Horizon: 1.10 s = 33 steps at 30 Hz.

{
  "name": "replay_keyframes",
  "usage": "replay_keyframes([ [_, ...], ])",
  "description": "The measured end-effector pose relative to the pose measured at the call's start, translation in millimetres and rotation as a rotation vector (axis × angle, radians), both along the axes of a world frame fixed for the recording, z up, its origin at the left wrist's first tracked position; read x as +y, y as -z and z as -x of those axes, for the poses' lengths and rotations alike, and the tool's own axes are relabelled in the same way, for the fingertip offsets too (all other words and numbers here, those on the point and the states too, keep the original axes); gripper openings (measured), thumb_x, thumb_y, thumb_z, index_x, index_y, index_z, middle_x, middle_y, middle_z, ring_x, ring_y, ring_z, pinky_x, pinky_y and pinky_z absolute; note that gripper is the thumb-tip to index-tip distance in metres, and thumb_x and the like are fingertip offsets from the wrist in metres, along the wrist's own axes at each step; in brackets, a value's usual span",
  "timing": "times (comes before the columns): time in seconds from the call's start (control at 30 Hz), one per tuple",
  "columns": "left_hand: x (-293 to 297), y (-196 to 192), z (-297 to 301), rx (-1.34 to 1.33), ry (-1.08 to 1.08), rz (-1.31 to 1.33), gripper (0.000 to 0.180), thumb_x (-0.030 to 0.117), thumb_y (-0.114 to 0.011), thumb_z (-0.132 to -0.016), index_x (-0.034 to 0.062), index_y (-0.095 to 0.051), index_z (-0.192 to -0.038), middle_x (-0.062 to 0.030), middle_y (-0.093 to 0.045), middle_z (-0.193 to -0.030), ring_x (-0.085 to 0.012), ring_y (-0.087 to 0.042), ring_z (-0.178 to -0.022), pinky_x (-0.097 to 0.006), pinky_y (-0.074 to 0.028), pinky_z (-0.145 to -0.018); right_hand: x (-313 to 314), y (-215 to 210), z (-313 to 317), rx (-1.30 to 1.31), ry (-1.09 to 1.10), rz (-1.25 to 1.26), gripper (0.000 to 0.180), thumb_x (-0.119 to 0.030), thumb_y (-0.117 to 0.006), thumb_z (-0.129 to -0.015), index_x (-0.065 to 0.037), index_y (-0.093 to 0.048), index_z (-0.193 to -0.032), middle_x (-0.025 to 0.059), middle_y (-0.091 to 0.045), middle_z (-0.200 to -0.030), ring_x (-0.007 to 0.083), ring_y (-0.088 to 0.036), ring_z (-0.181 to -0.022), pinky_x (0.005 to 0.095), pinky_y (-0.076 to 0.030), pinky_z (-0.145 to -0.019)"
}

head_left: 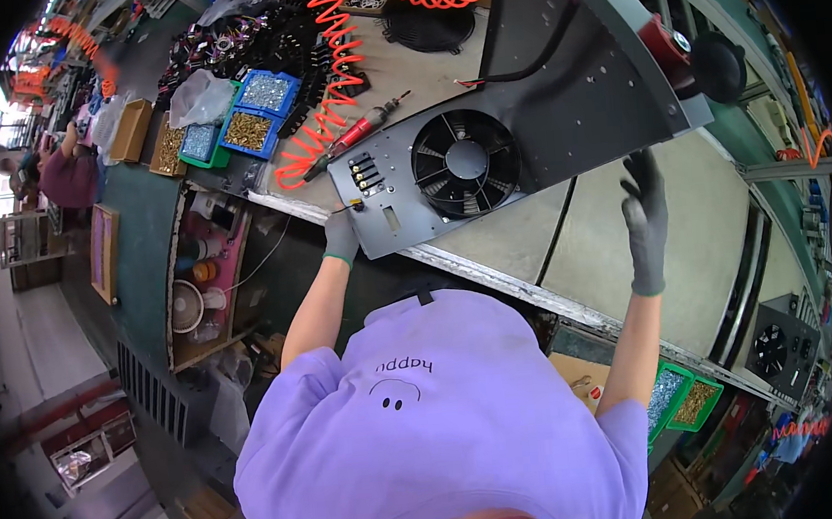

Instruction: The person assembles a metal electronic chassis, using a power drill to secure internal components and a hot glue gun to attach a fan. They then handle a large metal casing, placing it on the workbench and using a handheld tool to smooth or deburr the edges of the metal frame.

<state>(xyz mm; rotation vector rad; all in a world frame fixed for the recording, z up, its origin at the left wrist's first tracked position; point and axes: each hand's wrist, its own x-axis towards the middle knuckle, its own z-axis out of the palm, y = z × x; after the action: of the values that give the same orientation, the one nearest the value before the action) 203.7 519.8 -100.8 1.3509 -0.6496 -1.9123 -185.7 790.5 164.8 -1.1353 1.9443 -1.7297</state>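
A dark grey metal housing (pixel 570 114) lies tilted across the bench in front of me, with a black round fan (pixel 467 162) set in its front panel. My left hand (pixel 340 237), in a grey glove, grips the panel's left edge; its fingertips are partly hidden there. Beside it, a small yellow part (pixel 357 205) with a thin wire sits on the panel, below a row of terminals (pixel 365 172). My right hand (pixel 646 210), also gloved, is open near the housing's right corner, fingers apart and nothing visible in them.
A red power screwdriver (pixel 364 126) on an orange coiled hose (pixel 337 62) lies behind the panel. Blue screw bins (pixel 269 91) and black wired parts (pixel 242 50) stand at the back left. A red cylinder (pixel 664 46) is behind the housing. Green bins (pixel 693 404) sit lower right.
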Motion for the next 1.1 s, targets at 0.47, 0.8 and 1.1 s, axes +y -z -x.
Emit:
replay_keyframes([
  [0.47, -5.3, -5.9, 29.4, -0.085, -0.052, 0.042, 0.037, 0.029, -0.039, -0.097, 0.0012, -0.057, -0.112, -0.0112, -0.062, -0.099, -0.0233, -0.062, -0.085, -0.038, -0.051, -0.076, -69.7, 11.9, 6.6, -0.18, 0.554, 0.544, 0.033, -0.019, -0.055, -0.091, 0.003, -0.057, -0.115, 0.0089, -0.061, -0.108, 0.017, -0.058, -0.092, 0.0327, -0.048, -0.081],
  [0.8, -16.0, -49.5, 186.5, -0.109, 0.328, 0.394, 0.031, 0.024, -0.046, -0.094, -0.0018, -0.058, -0.083, -0.0019, -0.052, -0.071, -0.011, -0.041, -0.065, -0.03, -0.037, -0.059, 74.1, -42.7, 0.3, -0.214, 0.984, 0.759, 0.053, -0.035, -0.045, -0.095, 0.003, -0.038, -0.132, 0.0149, -0.046, -0.132, 0.0276, -0.05, -0.115, 0.0416, -0.042, -0.098],
  [1.1, 9.7, -98.5, 255.0, -0.201, 0.835, 0.549, 0.026, 0.021, -0.047, -0.094, -0.0007, -0.062, -0.093, -0.0027, -0.056, -0.075, -0.0106, -0.047, -0.065, -0.027, -0.039, -0.058, 164.9, -1.2, 39.3, -0.244, 1.222, 0.654, 0.053, -0.035, -0.045, -0.096, 0.007, -0.041, -0.129, 0.015, -0.049, -0.129, 0.0267, -0.051, -0.113, 0.0391, -0.042, -0.098],
])
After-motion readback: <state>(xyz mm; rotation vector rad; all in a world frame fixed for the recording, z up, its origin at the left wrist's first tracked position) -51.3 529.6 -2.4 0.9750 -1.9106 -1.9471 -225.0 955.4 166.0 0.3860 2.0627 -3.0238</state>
